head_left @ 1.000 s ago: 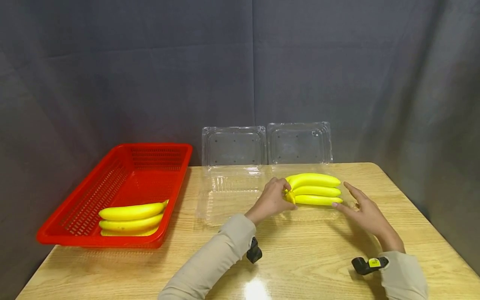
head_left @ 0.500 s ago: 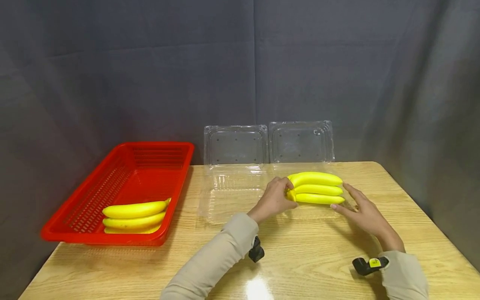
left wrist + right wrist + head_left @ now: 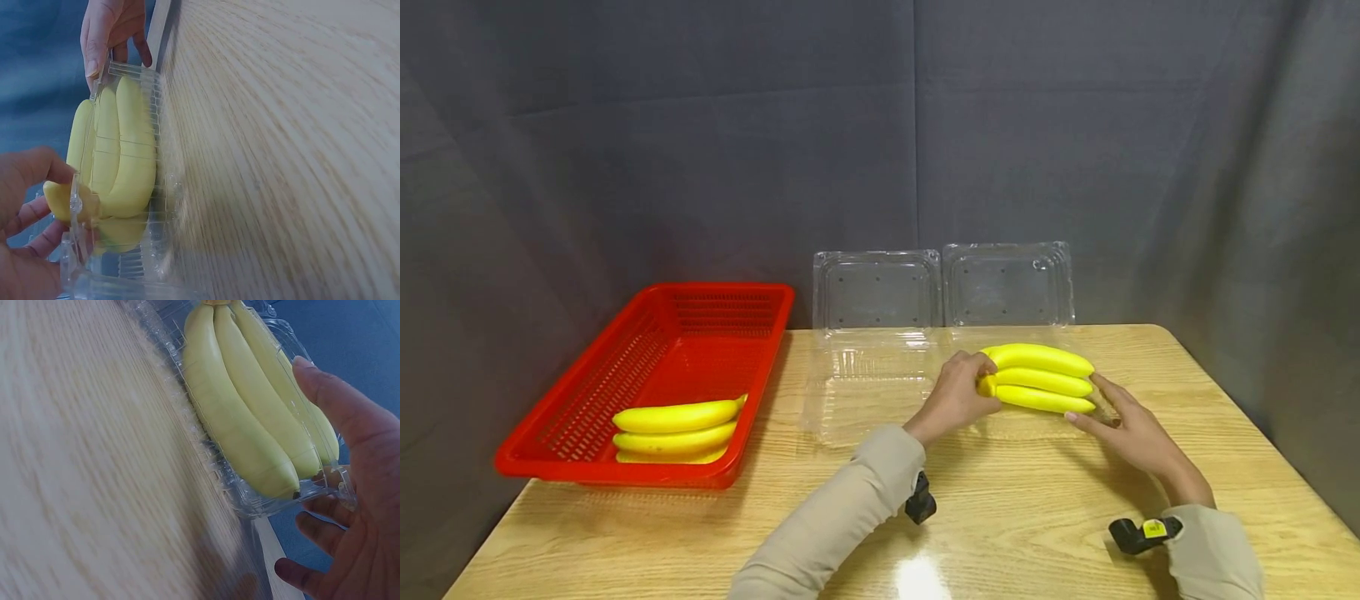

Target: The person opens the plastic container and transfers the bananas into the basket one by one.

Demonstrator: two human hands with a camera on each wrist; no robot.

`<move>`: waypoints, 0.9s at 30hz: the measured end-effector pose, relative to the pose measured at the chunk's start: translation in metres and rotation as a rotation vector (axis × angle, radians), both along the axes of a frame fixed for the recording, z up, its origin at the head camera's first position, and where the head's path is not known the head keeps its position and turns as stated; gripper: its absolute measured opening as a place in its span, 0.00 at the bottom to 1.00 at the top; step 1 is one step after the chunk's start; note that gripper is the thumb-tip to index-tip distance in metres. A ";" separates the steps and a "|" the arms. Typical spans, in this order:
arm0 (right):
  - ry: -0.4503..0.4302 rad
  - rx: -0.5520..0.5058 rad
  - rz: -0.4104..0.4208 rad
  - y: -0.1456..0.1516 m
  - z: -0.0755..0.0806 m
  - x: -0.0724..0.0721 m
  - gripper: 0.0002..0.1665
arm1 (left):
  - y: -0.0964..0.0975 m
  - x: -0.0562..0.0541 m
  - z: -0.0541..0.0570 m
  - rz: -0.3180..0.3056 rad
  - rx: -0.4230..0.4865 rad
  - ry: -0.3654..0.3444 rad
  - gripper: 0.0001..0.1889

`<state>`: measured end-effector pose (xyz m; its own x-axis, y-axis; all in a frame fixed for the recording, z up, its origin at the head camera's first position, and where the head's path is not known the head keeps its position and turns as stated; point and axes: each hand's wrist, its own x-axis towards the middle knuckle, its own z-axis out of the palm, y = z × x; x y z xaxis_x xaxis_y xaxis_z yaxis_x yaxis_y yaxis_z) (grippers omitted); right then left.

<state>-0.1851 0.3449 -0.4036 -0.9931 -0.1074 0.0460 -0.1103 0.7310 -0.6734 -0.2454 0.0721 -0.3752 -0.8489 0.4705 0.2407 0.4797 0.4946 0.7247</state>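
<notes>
A bunch of yellow bananas (image 3: 1041, 379) lies in the right-hand clear plastic clamshell box (image 3: 256, 503), which stands with its lid (image 3: 1007, 283) raised. At the stem end, my left hand (image 3: 958, 392) holds the bunch between thumb and fingers. The left wrist view shows those fingers around the stem (image 3: 59, 200), near the box's wall. My right hand (image 3: 1142, 437) is at the other end, thumb and fingers spread about the box's corner. In the right wrist view its thumb (image 3: 340, 400) extends above the banana tips and its fingers reach past the box's end.
A second open clamshell box (image 3: 872, 408) stands just left of the first. Farther left, a red plastic basket (image 3: 760, 367) contains another bunch of bananas (image 3: 677, 417). The wooden table (image 3: 1022, 517) ends before a grey curtain (image 3: 737, 167).
The head view has shifted slightly. The stem end of the bunch has settled a little lower under my left hand. My right hand stays almost still at the tips.
</notes>
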 end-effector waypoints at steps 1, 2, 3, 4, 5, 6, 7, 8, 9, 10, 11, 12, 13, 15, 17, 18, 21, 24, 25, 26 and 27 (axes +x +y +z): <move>-0.002 -0.005 -0.002 0.000 0.000 0.000 0.56 | 0.001 0.000 0.000 0.001 0.000 0.001 0.22; -0.004 -0.011 -0.002 0.000 -0.001 0.001 0.56 | 0.002 0.000 0.000 0.004 -0.003 0.004 0.22; -0.006 -0.015 -0.001 0.000 -0.001 0.000 0.56 | 0.003 0.000 0.001 0.007 -0.007 0.012 0.22; -0.008 -0.016 -0.002 0.000 -0.001 0.001 0.57 | 0.003 0.000 0.001 0.011 -0.013 0.018 0.21; -0.010 -0.015 -0.005 0.000 -0.001 0.001 0.57 | 0.004 0.000 0.001 0.014 -0.018 0.024 0.21; -0.013 -0.012 -0.007 0.000 -0.001 0.001 0.57 | 0.004 0.000 0.002 0.018 -0.025 0.028 0.21; -0.015 -0.010 -0.008 0.000 -0.001 0.000 0.57 | 0.004 -0.001 0.002 0.020 -0.030 0.032 0.21; -0.016 -0.007 -0.009 -0.001 0.000 0.000 0.57 | 0.004 -0.001 0.002 0.022 -0.035 0.036 0.21; -0.018 -0.004 -0.010 -0.001 0.000 0.000 0.57 | 0.005 -0.002 0.002 0.021 -0.037 0.038 0.21; -0.018 -0.001 -0.012 -0.001 0.000 0.000 0.57 | 0.005 -0.002 0.002 0.020 -0.037 0.035 0.21; -0.017 0.002 -0.014 -0.002 0.001 0.000 0.57 | 0.006 -0.002 0.002 0.019 -0.037 0.032 0.22; -0.016 0.003 -0.014 -0.002 0.001 0.000 0.57 | 0.006 -0.002 0.001 0.018 -0.038 0.032 0.22; -0.016 0.003 -0.014 -0.002 0.001 0.000 0.56 | 0.007 -0.002 0.001 0.019 -0.038 0.033 0.22; -0.017 0.001 -0.014 -0.002 0.002 0.000 0.57 | 0.008 -0.002 -0.001 0.024 -0.042 0.037 0.23; -0.016 0.001 -0.015 -0.003 0.002 0.000 0.57 | 0.008 -0.003 -0.001 0.032 -0.041 0.043 0.22; -0.014 0.002 -0.014 -0.003 0.002 0.000 0.57 | 0.008 -0.003 -0.001 0.036 -0.038 0.044 0.22; -0.016 -0.011 -0.017 -0.002 0.001 0.000 0.58 | 0.008 -0.004 -0.001 0.046 -0.036 0.042 0.21; -0.024 -0.028 -0.022 -0.002 0.001 0.000 0.59 | 0.007 -0.004 0.000 0.047 -0.030 0.034 0.21; -0.029 -0.034 -0.025 -0.002 0.001 0.000 0.60 | 0.007 -0.003 0.000 0.047 -0.029 0.031 0.20; -0.032 -0.036 -0.025 -0.002 0.001 0.000 0.60 | 0.008 -0.003 0.000 0.048 -0.025 0.029 0.20; -0.032 -0.036 -0.025 -0.002 0.001 0.000 0.60 | 0.008 -0.003 0.000 0.051 -0.021 0.026 0.20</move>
